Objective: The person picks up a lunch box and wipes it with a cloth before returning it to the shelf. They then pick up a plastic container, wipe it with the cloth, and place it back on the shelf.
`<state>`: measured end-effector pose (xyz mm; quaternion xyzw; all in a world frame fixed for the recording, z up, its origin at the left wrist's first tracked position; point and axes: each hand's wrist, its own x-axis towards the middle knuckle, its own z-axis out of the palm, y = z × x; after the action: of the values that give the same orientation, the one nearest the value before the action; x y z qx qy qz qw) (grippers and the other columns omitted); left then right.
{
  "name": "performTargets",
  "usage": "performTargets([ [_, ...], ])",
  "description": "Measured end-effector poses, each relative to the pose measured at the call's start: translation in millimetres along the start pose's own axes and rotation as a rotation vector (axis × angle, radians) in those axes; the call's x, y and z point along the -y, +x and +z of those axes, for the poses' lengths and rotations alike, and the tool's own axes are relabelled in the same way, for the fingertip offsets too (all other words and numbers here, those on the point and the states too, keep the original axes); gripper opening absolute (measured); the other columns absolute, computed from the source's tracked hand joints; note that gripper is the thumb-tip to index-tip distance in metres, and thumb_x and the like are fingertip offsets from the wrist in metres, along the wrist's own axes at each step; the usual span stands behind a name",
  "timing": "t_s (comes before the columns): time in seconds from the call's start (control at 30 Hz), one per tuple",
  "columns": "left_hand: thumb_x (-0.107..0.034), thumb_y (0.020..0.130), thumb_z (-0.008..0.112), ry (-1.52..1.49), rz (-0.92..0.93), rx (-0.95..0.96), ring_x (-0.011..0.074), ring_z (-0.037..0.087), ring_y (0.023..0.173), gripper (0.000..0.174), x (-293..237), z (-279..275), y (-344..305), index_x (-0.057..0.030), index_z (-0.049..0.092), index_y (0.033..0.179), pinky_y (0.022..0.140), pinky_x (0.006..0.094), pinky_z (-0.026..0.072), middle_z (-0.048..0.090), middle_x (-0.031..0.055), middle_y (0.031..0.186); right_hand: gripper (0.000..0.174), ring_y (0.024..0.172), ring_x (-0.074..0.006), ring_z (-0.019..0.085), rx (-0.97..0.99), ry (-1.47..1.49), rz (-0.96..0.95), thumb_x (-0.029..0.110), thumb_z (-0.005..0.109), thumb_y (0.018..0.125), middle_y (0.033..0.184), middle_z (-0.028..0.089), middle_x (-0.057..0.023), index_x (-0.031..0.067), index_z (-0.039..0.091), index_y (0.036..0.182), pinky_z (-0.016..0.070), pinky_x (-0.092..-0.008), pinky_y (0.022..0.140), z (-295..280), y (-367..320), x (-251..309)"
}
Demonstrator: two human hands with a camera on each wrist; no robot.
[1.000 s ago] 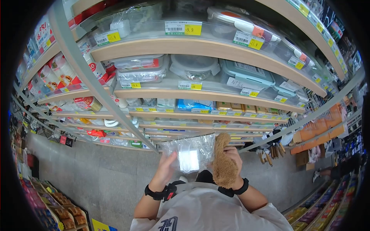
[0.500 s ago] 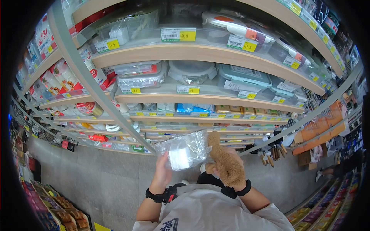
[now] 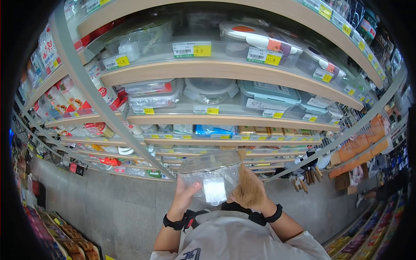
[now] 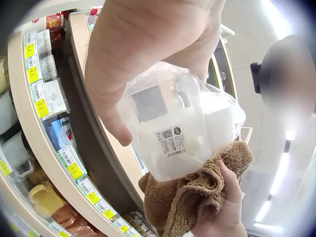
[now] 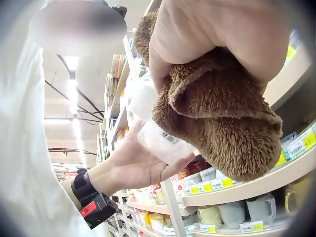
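In the head view, a clear plastic storage box (image 3: 207, 175) in a loose clear wrapper is held up before the shelves. A white rectangular piece (image 3: 214, 191) shows through its near side. My left hand (image 3: 184, 195) grips the box from the left, thumb on its near face. A printed label (image 4: 172, 142) on the box appears in the left wrist view. My right hand (image 5: 217, 37) holds a bunched brown fluffy cloth (image 5: 222, 123), its fingers curled round the folds. Against the right side of the box, the cloth (image 3: 250, 189) overlaps its edge.
Curved shelves carry lidded food boxes (image 3: 271, 94), a round container (image 3: 211, 90) and price tags (image 3: 192, 49). A grey upright post (image 3: 93, 82) stands at left. Slanted racks (image 3: 366, 232) flank the aisle floor (image 3: 123, 208) behind.
The box has turned so its top shows more. The cloth, beside the box half a second ago, has come in against its right side. The shelves sit lower in view.
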<state>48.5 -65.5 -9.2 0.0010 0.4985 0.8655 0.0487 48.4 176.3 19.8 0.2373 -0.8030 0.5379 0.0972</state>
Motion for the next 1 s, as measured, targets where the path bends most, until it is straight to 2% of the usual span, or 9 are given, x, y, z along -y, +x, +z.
performTargets([
  [0.23,-0.014,0.079,0.069,0.023,0.065,0.002,0.0229,0.043,0.122,0.078,9,3,-1,-0.0044,0.025,0.142,0.102,0.0379,0.0362,0.044,0.0122,0.133,0.093,0.12,-0.0249,0.049,0.07,0.096,0.155,0.027,0.087,0.064,0.132,0.049,-0.0179,-0.0066,0.037,0.136,0.0387,-0.0346,0.102,-10,2,13],
  [0.33,-0.016,0.078,0.07,-0.055,0.055,0.0,0.0244,0.043,0.124,0.08,23,-7,-4,-0.0043,0.025,0.143,0.103,0.0395,0.0359,0.043,0.0119,0.134,0.084,0.115,-0.021,0.052,0.06,0.077,0.188,0.021,0.087,0.065,0.125,0.054,-0.0141,-0.0046,0.043,0.132,0.0416,-0.0341,0.098,-14,-1,21],
  [0.43,-0.021,0.085,0.062,-0.115,-0.021,-0.048,0.0257,0.048,0.12,0.065,42,-27,-5,-0.0035,0.032,0.14,0.101,0.0411,0.0401,0.048,0.0129,0.131,0.08,0.115,-0.0201,0.05,0.059,0.248,0.27,0.018,0.085,0.067,0.124,0.053,-0.0119,-0.0036,0.042,0.131,0.041,-0.0338,0.098,-18,-10,10],
  [0.5,-0.028,0.093,0.05,-0.562,-0.143,0.151,0.0264,0.056,0.112,0.049,38,-29,-3,-0.0014,0.042,0.134,0.095,0.0419,0.0466,0.055,0.0141,0.122,0.078,0.116,-0.0196,0.049,0.118,0.484,0.428,0.015,0.084,0.069,0.126,0.051,-0.0115,-0.0027,0.04,0.131,0.0405,-0.034,0.099,-23,-15,5],
  [0.63,-0.033,0.097,0.04,-0.557,-0.096,-0.041,0.0262,0.061,0.104,0.046,39,-17,-8,0.0,0.048,0.128,0.089,0.0411,0.0508,0.06,0.0151,0.114,0.075,0.114,-0.0197,0.051,0.091,0.34,0.293,0.012,0.083,0.07,0.124,0.052,-0.0115,-0.0018,0.042,0.131,0.0417,-0.0346,0.098,-26,-20,3],
  [0.8,-0.029,0.091,0.054,-0.541,-0.121,0.175,0.0266,0.058,0.108,0.05,35,-30,-5,-0.0016,0.043,0.131,0.093,0.0408,0.0487,0.057,0.0141,0.12,0.077,0.115,-0.0202,0.051,-0.026,0.278,0.374,0.009,0.082,0.07,0.127,0.051,-0.0112,0.0001,0.04,0.133,0.044,-0.0344,0.096,-36,-24,12],
  [0.83,-0.029,0.091,0.054,-0.542,-0.122,0.175,0.0266,0.058,0.108,0.05,39,-32,-4,-0.0016,0.043,0.131,0.093,0.0408,0.0487,0.057,0.0141,0.12,0.077,0.115,-0.0202,0.051,-0.026,0.277,0.375,0.009,0.082,0.07,0.127,0.051,-0.0112,0.0001,0.04,0.133,0.044,-0.0344,0.096,-37,-23,13],
  [0.9,-0.023,0.084,0.065,-0.263,-0.161,-0.059,0.0249,0.053,0.115,0.065,39,-29,-2,-0.002,0.033,0.138,0.097,0.0392,0.0439,0.051,0.0129,0.127,0.077,0.113,-0.0193,0.053,0.086,0.099,0.117,0.01,0.082,0.07,0.125,0.053,-0.0112,-0.0005,0.04,0.133,0.0449,-0.0338,0.095,-35,-22,15],
  [1.0,-0.019,0.081,0.068,-0.1,-0.045,-0.031,0.0226,0.048,0.119,0.076,24,-11,-3,-0.0017,0.026,0.141,0.1,0.037,0.0391,0.047,0.0119,0.131,0.07,0.107,-0.0181,0.056,0.063,0.204,0.159,0.012,0.082,0.07,0.119,0.058,-0.0106,-0.0012,0.046,0.129,0.0452,-0.0334,0.094,-27,-13,22],
])
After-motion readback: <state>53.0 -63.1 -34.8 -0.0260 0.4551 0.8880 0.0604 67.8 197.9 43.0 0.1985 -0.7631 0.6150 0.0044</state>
